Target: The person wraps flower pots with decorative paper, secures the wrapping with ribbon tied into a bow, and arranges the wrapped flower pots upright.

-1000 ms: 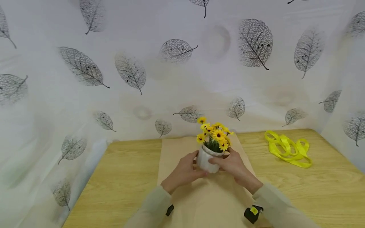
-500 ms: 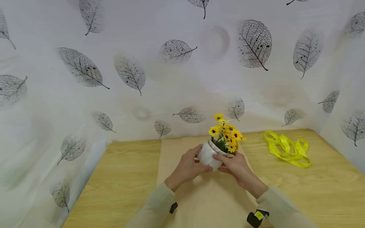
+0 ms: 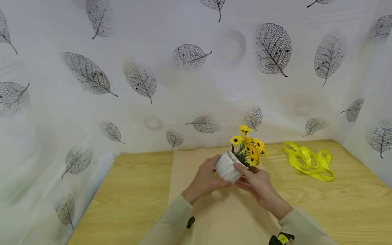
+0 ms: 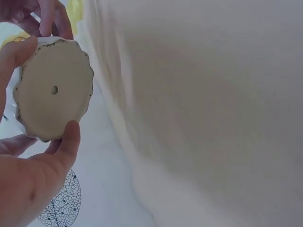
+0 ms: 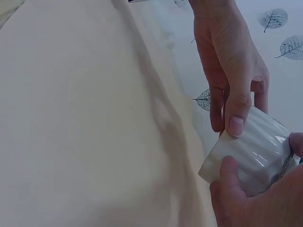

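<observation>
A white ribbed flowerpot (image 3: pixel 228 167) with yellow artificial-looking flowers (image 3: pixel 249 146) is held between both hands, tilted with its blooms leaning right. My left hand (image 3: pixel 206 177) grips the pot's left side and base, thumb near the lower edge. From the right, my right hand (image 3: pixel 258 183) holds it, thumb on the wall just under the rim. The left wrist view faces the pot's underside (image 4: pixel 54 109), scalloped at the edge, with a small central hole. Glossy ribs of the pot (image 5: pixel 255 151) show between the two hands in the right wrist view.
Beneath the hands a sheet of brown paper (image 3: pixel 220 217) runs down the wooden table (image 3: pixel 131 190). A loosely looped yellow ribbon (image 3: pixel 309 161) lies on the right. Behind the table hangs a white leaf-printed sheet (image 3: pixel 183 88).
Both hands have shifted right with the flowerpot, tipping it from nearly upright so the flowers lean right and its base turns left. The ribbon and paper stay in place.
</observation>
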`<state>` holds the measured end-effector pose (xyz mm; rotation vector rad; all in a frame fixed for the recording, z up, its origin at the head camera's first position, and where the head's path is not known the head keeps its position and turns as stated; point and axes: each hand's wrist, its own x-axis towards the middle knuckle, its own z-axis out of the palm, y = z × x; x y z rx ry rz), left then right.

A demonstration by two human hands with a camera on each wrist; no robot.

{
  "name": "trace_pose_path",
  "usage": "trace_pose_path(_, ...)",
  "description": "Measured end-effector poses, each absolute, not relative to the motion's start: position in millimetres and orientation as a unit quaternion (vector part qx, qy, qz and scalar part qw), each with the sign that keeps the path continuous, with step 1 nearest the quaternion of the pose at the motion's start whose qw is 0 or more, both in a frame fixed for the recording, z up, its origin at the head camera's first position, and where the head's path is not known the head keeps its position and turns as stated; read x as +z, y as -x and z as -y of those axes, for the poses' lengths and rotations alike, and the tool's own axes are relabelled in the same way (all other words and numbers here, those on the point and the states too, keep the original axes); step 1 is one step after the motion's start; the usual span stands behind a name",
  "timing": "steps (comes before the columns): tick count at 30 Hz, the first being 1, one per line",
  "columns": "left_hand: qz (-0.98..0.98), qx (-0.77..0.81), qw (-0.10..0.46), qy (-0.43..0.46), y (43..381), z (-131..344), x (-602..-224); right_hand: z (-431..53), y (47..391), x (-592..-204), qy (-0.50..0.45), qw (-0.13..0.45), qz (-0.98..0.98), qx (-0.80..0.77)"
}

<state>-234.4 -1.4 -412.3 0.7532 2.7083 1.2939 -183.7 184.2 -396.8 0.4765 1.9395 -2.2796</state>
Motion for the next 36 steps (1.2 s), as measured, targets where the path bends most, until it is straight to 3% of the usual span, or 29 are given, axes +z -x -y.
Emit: trace_pose_path(36,-0.86,0.389,0.041,-0.328,253.2,-18.8,-410.0,-207.0,177.3,-412.7,-0.172,0.12,-0.501,-0.84)
